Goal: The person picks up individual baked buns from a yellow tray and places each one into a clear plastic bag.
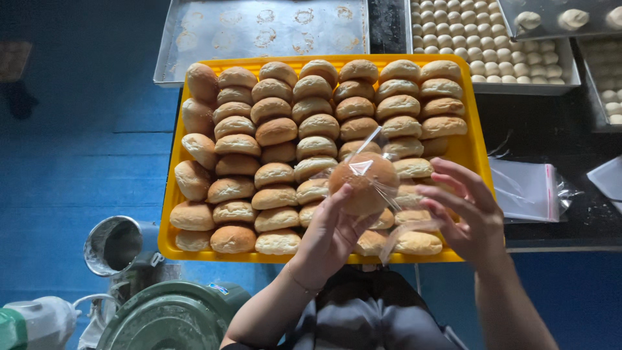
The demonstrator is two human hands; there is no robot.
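Note:
A round brown bun (363,181) sits inside a clear plastic bag (374,170), held up over a yellow tray (472,150) packed with several rows of baked buns (275,131). My left hand (330,236) grips the bagged bun from below. My right hand (463,210) is at the bag's right side, fingers spread and touching the loose plastic near its lower edge.
An empty metal baking sheet (259,32) lies behind the tray. Trays of pale raw dough balls (466,32) stand at the back right. A stack of clear bags (528,191) lies right of the yellow tray. A metal cup (116,243) and green lid (172,317) are lower left.

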